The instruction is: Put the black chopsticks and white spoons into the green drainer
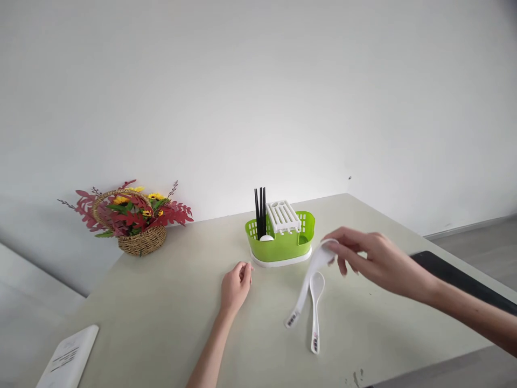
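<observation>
Pinched by its bowl in my right hand (363, 256), a white spoon (305, 285) hangs tilted, its handle pointing down and to the left. Below it a second white spoon (317, 307) lies on the table, bowl toward the back. My left hand (237, 283) rests on the table with its fingers curled in, just in front of a green cutlery basket (278, 249) on a white base. Black chopsticks (260, 213) stand in the basket's left part, beside a white rounded piece (266, 237). A white slotted rack (284, 216) sits across the basket's top.
A wicker basket (143, 241) of red and yellow artificial flowers stands at the back left. A white flat object (68, 355) lies at the front left corner. Along the right edge lies a black flat object (456, 275), partly behind my right arm. A wall (258, 108) rises behind the table.
</observation>
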Demonstrator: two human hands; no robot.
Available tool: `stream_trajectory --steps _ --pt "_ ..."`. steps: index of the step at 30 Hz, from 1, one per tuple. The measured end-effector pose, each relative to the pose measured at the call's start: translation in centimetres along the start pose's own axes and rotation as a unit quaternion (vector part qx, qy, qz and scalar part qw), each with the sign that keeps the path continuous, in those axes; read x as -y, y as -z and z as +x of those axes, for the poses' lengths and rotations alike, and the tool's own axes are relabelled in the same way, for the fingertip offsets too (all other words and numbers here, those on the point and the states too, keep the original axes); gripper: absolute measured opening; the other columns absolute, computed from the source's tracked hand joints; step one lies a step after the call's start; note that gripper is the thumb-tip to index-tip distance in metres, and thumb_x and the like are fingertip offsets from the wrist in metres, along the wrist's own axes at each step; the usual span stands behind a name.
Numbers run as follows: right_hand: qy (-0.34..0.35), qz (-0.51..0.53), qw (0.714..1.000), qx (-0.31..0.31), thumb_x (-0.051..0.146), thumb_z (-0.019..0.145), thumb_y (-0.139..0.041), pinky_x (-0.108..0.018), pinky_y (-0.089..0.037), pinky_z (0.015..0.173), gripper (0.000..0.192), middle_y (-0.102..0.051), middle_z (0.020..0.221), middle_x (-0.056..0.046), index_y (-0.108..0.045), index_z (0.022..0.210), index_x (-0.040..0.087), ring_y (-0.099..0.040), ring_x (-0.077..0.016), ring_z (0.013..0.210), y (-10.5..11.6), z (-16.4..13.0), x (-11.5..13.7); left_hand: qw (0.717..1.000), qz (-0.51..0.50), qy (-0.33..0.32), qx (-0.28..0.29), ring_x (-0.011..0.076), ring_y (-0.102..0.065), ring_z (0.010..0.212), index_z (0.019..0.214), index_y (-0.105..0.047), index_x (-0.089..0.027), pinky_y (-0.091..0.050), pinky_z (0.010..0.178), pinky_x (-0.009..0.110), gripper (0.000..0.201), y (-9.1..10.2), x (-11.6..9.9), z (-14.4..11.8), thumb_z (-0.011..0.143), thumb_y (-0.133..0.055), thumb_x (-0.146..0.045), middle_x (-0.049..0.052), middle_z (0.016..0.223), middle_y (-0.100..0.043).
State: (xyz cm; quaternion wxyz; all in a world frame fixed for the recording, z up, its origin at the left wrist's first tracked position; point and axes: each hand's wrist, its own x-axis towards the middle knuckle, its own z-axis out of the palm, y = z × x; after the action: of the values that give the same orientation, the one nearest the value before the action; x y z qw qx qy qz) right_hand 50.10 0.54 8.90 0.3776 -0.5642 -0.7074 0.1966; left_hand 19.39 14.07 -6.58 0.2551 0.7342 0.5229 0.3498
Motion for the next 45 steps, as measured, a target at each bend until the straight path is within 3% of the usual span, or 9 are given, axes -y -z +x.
stream_trajectory --steps 2,5,10,13,16,22,27,36,45 --pt "0.027 -0.052 0.997 -0.060 0.054 0.103 -0.046 -0.025 -0.041 0.047 0.035 -0.070 0.065 0.005 -0.068 0.102 0.027 -0.050 -0.0105 0.042 0.5 1.7 2.0 1.000 0.010 -0.003 0.004 0.0164 -0.060 0.054 0.080 -0.063 -0.025 -0.042 0.058 0.026 0.042 -0.1 0.1 -0.1 0.099 -0.042 -0.057 -0.002 0.059 -0.064" --pt "0.086 -0.124 0.979 -0.140 0.049 0.104 -0.048 -0.025 -0.043 0.050 0.031 -0.074 0.069 0.003 -0.069 0.106 0.027 -0.059 -0.0121 0.047 0.7 4.3 4.0 1.000 0.021 -0.011 0.009 0.0170 -0.061 0.055 0.080 -0.062 -0.025 -0.041 0.059 0.026 0.042 -0.2 0.3 -0.2 0.100 -0.040 -0.055 -0.002 0.059 -0.065" --pt "0.155 -0.319 0.904 -0.238 0.042 0.105 -0.046 -0.024 -0.035 0.053 0.030 -0.077 0.072 0.000 -0.069 0.111 0.024 -0.067 -0.0145 0.056 -0.7 8.6 4.9 0.999 0.029 -0.027 0.014 0.0164 -0.063 0.056 0.080 -0.061 -0.025 -0.039 0.060 0.026 0.038 -0.5 0.9 -0.5 0.102 -0.041 -0.050 -0.002 0.061 -0.068" --pt "0.153 -0.424 0.870 -0.201 0.036 0.107 -0.039 -0.025 -0.023 0.049 0.032 -0.077 0.070 -0.001 -0.068 0.113 0.022 -0.059 -0.0131 0.046 -2.5 10.6 4.9 0.999 0.039 -0.034 0.014 0.0159 -0.063 0.056 0.080 -0.061 -0.025 -0.039 0.060 0.025 0.037 -0.6 1.0 -0.6 0.102 -0.041 -0.047 -0.002 0.063 -0.069" --pt "0.158 -0.470 0.858 -0.134 0.027 0.106 -0.041 -0.027 -0.017 0.048 0.028 -0.073 0.062 -0.001 -0.067 0.110 0.018 -0.053 -0.0127 0.041 -5.0 11.5 5.2 0.998 0.051 -0.039 0.015 0.0161 -0.064 0.057 0.079 -0.061 -0.025 -0.038 0.059 0.025 0.037 -0.7 1.1 -0.7 0.102 -0.041 -0.046 -0.001 0.065 -0.071" --pt "0.188 -0.491 0.849 -0.048 0.005 0.091 -0.050 -0.029 -0.018 0.052 0.020 -0.070 0.059 -0.003 -0.065 0.088 0.017 -0.062 -0.0159 0.051 -10.0 11.7 5.8 0.997 0.062 -0.046 0.019 0.0160 -0.064 0.058 0.081 -0.063 -0.024 -0.038 0.059 0.025 0.035 -0.9 1.2 -0.8 0.102 -0.043 -0.044 0.001 0.069 -0.072" --pt "0.185 -0.492 0.851 -0.009 0.001 0.087 -0.053 -0.030 -0.021 0.053 0.018 -0.068 0.059 -0.004 -0.063 0.086 0.017 -0.065 -0.0178 0.053 -12.2 11.4 5.6 0.996 0.073 -0.047 0.024 0.0161 -0.064 0.059 0.081 -0.064 -0.024 -0.038 0.060 0.025 0.036 -1.1 1.5 -0.8 0.103 -0.043 -0.044 0.002 0.070 -0.073" --pt "0.162 -0.488 0.857 0.022 0.000 0.085 -0.050 -0.031 -0.023 0.052 0.022 -0.069 0.061 -0.004 -0.065 0.093 0.015 -0.068 -0.0202 0.058 -13.3 11.0 4.4 0.995 0.091 -0.046 0.022 0.0135 -0.062 0.058 0.080 -0.064 -0.023 -0.037 0.060 0.024 0.033 -0.9 1.2 -0.9 0.103 -0.045 -0.040 0.000 0.071 -0.073" --pt "0.173 -0.458 0.871 0.033 0.011 0.095 -0.055 -0.032 -0.042 0.067 0.013 -0.075 0.079 -0.008 -0.066 0.099 0.014 -0.072 -0.0241 0.078 -12.8 10.4 3.7 0.995 0.080 -0.046 0.027 0.0137 -0.063 0.058 0.082 -0.063 -0.023 -0.037 0.059 0.023 0.033 -0.8 1.0 -0.8 0.103 -0.045 -0.041 0.000 0.069 -0.073"
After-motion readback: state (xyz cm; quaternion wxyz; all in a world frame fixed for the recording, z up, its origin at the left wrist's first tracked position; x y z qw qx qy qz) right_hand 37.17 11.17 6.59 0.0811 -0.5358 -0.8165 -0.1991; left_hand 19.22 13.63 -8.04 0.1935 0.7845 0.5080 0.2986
